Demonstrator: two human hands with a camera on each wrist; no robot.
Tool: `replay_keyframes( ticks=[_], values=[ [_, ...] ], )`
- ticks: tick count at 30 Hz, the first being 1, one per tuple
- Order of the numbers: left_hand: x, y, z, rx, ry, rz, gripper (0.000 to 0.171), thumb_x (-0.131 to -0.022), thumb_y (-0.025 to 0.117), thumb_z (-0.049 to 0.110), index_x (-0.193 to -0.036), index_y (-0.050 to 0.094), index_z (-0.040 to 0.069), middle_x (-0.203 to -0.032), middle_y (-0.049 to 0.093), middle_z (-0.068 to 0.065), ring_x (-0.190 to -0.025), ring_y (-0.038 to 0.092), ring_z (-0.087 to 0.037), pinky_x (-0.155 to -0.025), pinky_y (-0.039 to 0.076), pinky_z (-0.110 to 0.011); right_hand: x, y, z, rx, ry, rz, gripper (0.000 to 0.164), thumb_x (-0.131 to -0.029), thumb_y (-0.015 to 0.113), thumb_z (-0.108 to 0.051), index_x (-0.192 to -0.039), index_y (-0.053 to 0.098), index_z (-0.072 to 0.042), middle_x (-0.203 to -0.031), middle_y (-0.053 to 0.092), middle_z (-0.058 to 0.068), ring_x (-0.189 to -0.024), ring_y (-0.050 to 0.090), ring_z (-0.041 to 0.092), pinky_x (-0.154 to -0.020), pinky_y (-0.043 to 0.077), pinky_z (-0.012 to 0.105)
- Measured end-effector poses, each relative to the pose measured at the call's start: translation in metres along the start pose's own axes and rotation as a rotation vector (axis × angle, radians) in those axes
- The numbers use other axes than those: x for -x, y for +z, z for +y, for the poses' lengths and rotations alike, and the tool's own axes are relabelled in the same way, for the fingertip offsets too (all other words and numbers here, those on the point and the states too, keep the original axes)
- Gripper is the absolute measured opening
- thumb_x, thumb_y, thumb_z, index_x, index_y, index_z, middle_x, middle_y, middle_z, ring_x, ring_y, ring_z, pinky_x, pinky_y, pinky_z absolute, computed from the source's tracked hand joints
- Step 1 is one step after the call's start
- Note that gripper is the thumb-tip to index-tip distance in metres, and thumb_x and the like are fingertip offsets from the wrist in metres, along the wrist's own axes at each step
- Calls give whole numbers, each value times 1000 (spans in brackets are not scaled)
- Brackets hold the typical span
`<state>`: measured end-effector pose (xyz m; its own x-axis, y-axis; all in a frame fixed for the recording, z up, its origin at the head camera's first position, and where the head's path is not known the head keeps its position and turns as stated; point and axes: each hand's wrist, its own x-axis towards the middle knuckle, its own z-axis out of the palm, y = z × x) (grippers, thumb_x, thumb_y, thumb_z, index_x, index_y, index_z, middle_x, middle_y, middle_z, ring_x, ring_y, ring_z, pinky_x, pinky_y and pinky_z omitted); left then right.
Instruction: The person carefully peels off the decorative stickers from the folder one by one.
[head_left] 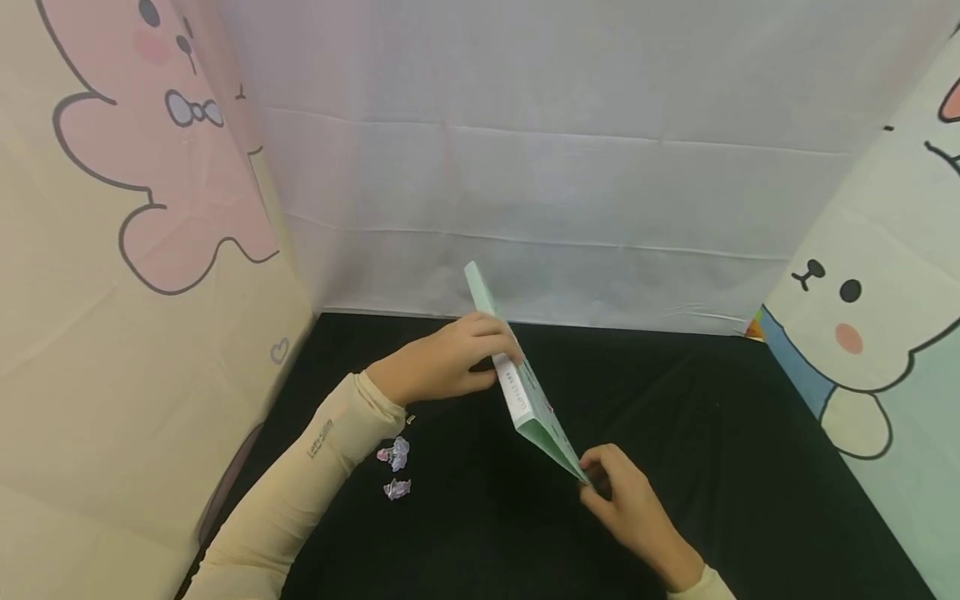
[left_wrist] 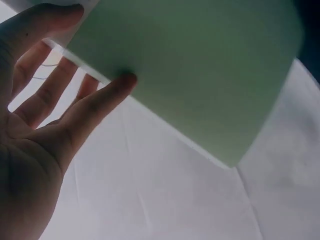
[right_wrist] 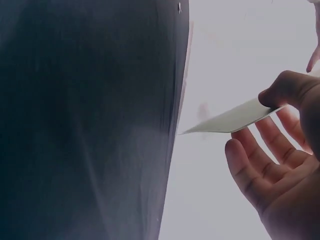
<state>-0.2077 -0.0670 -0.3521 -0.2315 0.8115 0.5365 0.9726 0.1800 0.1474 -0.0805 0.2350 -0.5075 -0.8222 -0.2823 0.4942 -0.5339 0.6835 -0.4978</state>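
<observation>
A pale green folder [head_left: 545,418] with a lettered white label on its spine [head_left: 514,393] is held up at a slant above the black cloth. My left hand [head_left: 450,358] grips it along the spine, thumb on one side and fingers on the other. The left wrist view shows the plain green face of the folder [left_wrist: 200,75] under that thumb. Lower down, my right hand [head_left: 630,508] pinches the near corner of a cover between thumb and fingers. In the right wrist view the folder [right_wrist: 230,119] appears nearly edge-on. Its covers stand slightly apart at the near end.
Small shiny clear-purple pieces [head_left: 400,452] lie on the black cloth [head_left: 675,392] below my left forearm, one of them [head_left: 397,489] nearer to me. A white fabric wall [head_left: 562,192] stands behind, with printed cartoon panels [head_left: 187,167] on both sides.
</observation>
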Motion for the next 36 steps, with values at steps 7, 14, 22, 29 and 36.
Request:
replay_keyframes(
  ticks=[7, 14, 22, 29, 36],
  values=[
    [22, 23, -6, 40, 4, 63, 24, -84, 75, -1, -104, 65, 9, -113, 60, -5, -109, 53, -21, -95, 46, -30, 4, -14, 2, 161, -39, 9, 38, -67, 75, 3, -97, 59, -14, -95, 54, -8, -79, 55, 9, -62, 49, 24],
    [52, 48, -12, 118, -83, 55, 27, -83, 78, 2, -105, 64, 11, -116, 58, -4, -111, 53, -20, -93, 48, -25, 11, -18, 2, 235, -76, -11, 35, -67, 76, -1, -93, 58, -18, -93, 52, -10, -80, 50, 6, -62, 47, 24],
    [88, 74, -14, 254, -275, -53, 30, -84, 79, 4, -107, 62, 13, -118, 57, -2, -111, 55, -17, -90, 52, -28, 15, -13, 5, 288, -105, -67, 37, -64, 79, -4, -90, 56, -19, -89, 48, -12, -77, 43, 3, -59, 42, 21],
    [113, 94, -15, 163, -296, -146, 34, -83, 82, 10, -109, 61, 15, -118, 54, -1, -110, 53, -16, -92, 49, -26, 19, -1, 4, 316, -156, -102, 37, -62, 79, -7, -88, 57, -19, -85, 46, -15, -73, 40, 2, -57, 38, 19],
    [130, 112, -17, 5, -269, -226, 40, -84, 83, 21, -117, 62, 18, -125, 52, -4, -115, 49, -18, -94, 47, -27, 26, 12, 3, 330, -175, -147, 37, -62, 80, -6, -89, 58, -20, -85, 45, -16, -73, 40, 3, -57, 39, 20]
  ],
)
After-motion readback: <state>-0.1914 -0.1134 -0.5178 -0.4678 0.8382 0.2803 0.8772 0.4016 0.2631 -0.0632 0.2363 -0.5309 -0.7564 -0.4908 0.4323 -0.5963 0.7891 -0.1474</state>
